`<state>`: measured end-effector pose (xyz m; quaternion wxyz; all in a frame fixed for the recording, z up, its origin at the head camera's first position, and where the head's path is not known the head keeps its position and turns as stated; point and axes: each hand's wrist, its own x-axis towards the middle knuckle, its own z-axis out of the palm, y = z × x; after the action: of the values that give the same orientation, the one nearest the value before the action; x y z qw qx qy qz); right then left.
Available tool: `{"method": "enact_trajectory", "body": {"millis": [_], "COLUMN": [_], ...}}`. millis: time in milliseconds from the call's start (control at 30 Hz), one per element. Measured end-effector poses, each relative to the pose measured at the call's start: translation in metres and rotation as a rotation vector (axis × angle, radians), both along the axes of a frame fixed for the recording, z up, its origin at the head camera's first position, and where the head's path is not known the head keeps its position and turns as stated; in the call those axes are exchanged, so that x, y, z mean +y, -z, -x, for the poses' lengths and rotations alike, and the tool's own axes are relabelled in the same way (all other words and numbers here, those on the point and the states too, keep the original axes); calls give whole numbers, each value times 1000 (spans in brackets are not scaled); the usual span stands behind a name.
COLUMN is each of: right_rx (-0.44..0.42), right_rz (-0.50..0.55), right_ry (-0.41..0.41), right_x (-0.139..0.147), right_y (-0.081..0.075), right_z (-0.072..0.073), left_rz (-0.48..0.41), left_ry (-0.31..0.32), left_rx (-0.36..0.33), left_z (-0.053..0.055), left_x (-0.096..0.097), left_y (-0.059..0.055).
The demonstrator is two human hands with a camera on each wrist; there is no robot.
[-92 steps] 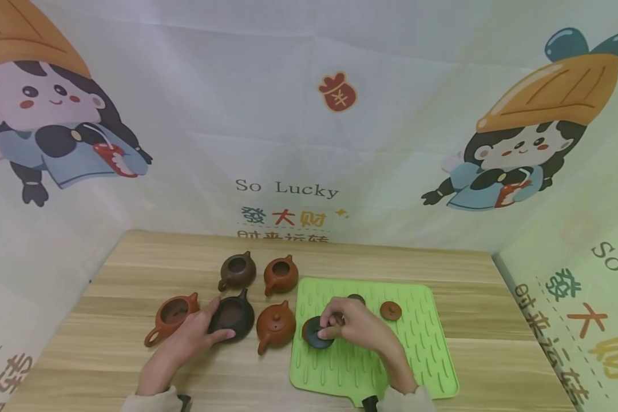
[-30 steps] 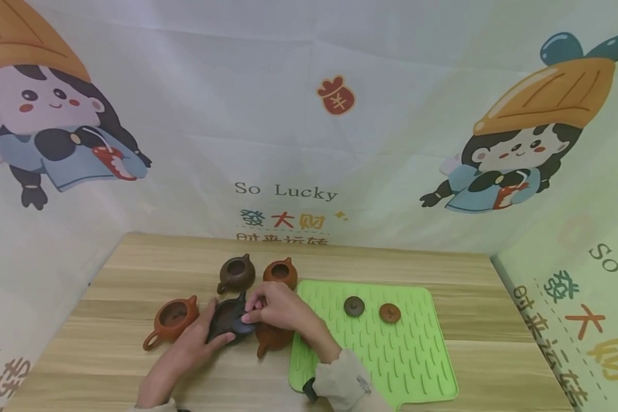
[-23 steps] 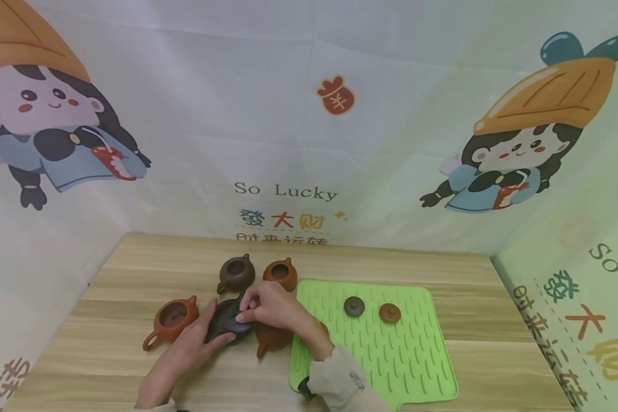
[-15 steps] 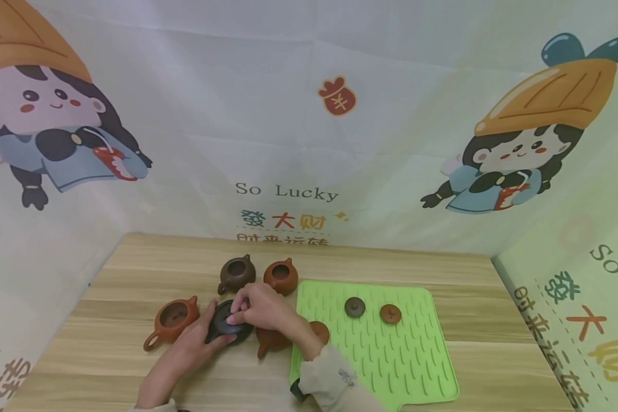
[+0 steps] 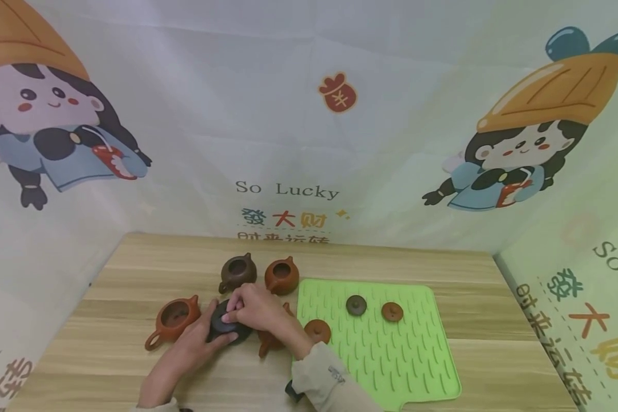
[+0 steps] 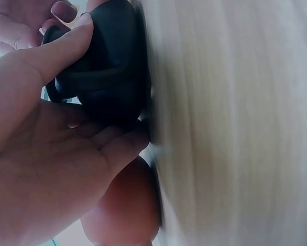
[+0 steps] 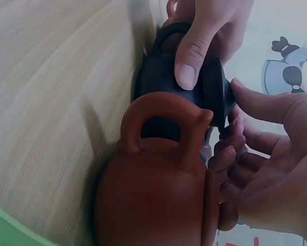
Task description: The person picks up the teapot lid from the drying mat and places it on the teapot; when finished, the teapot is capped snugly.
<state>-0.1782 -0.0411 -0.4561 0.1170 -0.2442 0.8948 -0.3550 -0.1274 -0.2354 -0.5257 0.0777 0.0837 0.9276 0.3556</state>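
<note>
A black teapot point(image 5: 244, 335) stands on the table. My left hand point(image 5: 193, 343) holds its body, thumb on the near side and fingers round the far side. My right hand point(image 5: 260, 309) pinches the knob of the black lid point(image 7: 215, 95), which sits over the teapot's mouth. Whether the lid is fully seated cannot be made out. The knob is hidden by the right fingers. Just beneath the right wrist stands a reddish-brown teapot point(image 7: 148, 195) with its lid on, partly covered in the head view.
Left of my left hand is an open orange-brown teapot point(image 5: 176, 316). Behind stand an open dark brown teapot point(image 5: 238, 273) and an open reddish one point(image 5: 282, 276). A green mat point(image 5: 376, 360) bears a dark brown lid point(image 5: 356, 305), a small reddish lid point(image 5: 392, 312) and a larger one point(image 5: 317, 331).
My right hand has carried the black lid leftward from the mat to the black teapot, and the lid has slid across onto its mouth. My left hand has stayed on the teapot.
</note>
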Motion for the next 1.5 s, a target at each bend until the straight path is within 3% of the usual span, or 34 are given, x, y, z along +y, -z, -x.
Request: {"method": "enact_trajectory", "body": {"millis": [100, 267, 400, 567, 633, 800, 867, 900, 1033, 1100, 1233, 1367, 1500], "right_rx": [-3, 3, 12, 59, 63, 29, 28, 56, 147, 193, 227, 290, 208], "right_rz": [7, -9, -22, -73, -70, -14, 17, 30, 144, 202, 309, 313, 251], "right_ry": [17, 52, 80, 103, 106, 99, 71, 56, -7, 1, 48, 65, 54], "right_x": [1, 0, -2, -7, -7, -3, 0, 3, 28, 48, 89, 123, 161], "right_y": [0, 0, 4, 36, 38, 14, 11, 18, 27, 27, 8, 1, 0], "right_z": [1, 3, 8, 20, 20, 7, 5, 6, 3, -2, -15, -16, -22], "left_rz": [14, 48, 23, -3, -8, -13, -15, -13, 13, 29, 70, 83, 63], "left_ry": [-1, 1, 1, 2, 9, 11, 7, 5, -10, -13, -24, -29, -14], "left_rx": [-20, -9, -15, -16, -9, -11, -19, -25, -40, -55, -78, -87, -65], "left_z": [0, -1, 0, 4, 4, 5, 4, 3, 0, -2, -6, -6, -4], "left_x": [4, 6, 3, -1, -2, -4, -3, -2, 3, 7, 11, 12, 14], "left_y": [-9, -14, -9, 4, 7, 11, 9, 8, -4, -12, -27, -33, -28]}}
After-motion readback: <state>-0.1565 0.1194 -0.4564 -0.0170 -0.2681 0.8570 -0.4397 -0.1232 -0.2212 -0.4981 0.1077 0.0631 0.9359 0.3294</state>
